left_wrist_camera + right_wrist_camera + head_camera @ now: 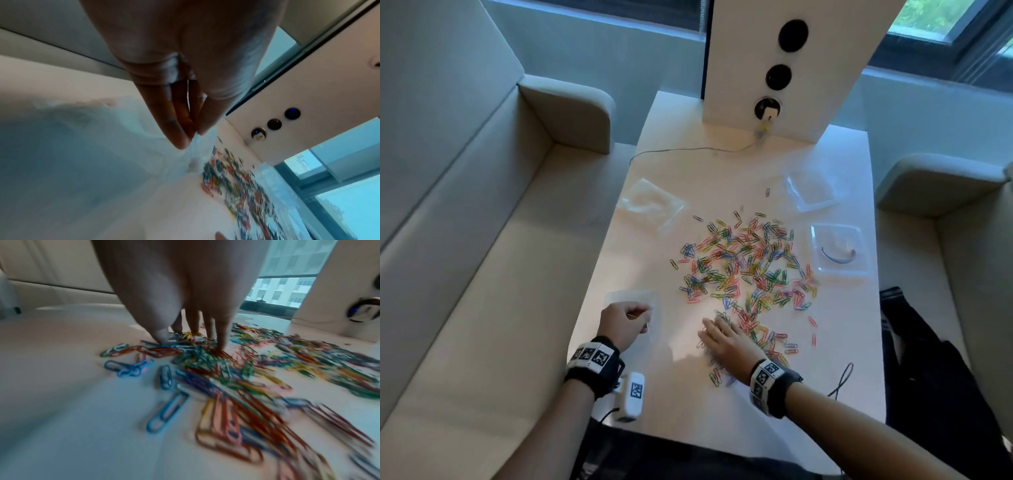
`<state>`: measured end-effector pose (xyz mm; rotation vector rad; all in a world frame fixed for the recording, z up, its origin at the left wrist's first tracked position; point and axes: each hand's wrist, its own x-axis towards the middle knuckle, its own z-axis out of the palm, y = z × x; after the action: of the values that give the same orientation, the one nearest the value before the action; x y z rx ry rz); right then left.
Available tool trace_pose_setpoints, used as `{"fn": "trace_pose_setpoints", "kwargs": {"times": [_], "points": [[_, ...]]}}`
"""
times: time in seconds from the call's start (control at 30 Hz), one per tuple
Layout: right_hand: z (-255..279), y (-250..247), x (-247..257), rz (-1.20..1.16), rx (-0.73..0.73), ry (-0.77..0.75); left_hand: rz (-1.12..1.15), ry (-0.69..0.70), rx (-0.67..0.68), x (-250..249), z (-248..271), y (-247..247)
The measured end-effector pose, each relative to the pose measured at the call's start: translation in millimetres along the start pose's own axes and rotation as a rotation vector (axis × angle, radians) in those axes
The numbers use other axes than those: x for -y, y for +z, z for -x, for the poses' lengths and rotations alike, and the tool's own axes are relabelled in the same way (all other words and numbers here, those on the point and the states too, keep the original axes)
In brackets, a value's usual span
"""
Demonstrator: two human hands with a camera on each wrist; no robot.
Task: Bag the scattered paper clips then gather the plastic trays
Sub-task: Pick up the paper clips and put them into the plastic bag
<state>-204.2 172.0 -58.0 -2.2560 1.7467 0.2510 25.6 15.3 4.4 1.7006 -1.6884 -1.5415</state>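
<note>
Several coloured paper clips (750,267) lie scattered across the middle of the white table (664,246). My left hand (625,323) pinches the edge of a clear plastic bag (650,301) near the table's left front; the left wrist view shows thumb and fingers (180,134) closed on the bag's film (197,146). My right hand (722,337) lies flat, fingers straight, on the near end of the clips; its fingertips (220,344) press down on the paper clips (226,369). Two clear plastic trays (810,190) (839,250) sit at the right.
Another clear bag (650,204) lies at the table's left. A white panel with round sockets (777,75) stands at the far end, a cable (688,149) running from it. Beige benches (465,274) flank the table. A black cable (842,380) lies near the right front.
</note>
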Motion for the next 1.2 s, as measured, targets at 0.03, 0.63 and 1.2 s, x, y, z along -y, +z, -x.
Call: {"fn": "trace_pose_setpoints", "kwargs": {"times": [0.03, 0.63, 1.2], "points": [[5, 2, -4, -0.012, -0.019, -0.017, -0.009, -0.003, 0.021, 1, 2, 7], [15, -51, -57, -1.569, -0.56, 0.979, -0.108, -0.004, 0.146, -19, 21, 84], [-2, -72, -14, -1.578, -0.269, 0.753, -0.167, 0.096, 0.182, -29, -2, 117]]}}
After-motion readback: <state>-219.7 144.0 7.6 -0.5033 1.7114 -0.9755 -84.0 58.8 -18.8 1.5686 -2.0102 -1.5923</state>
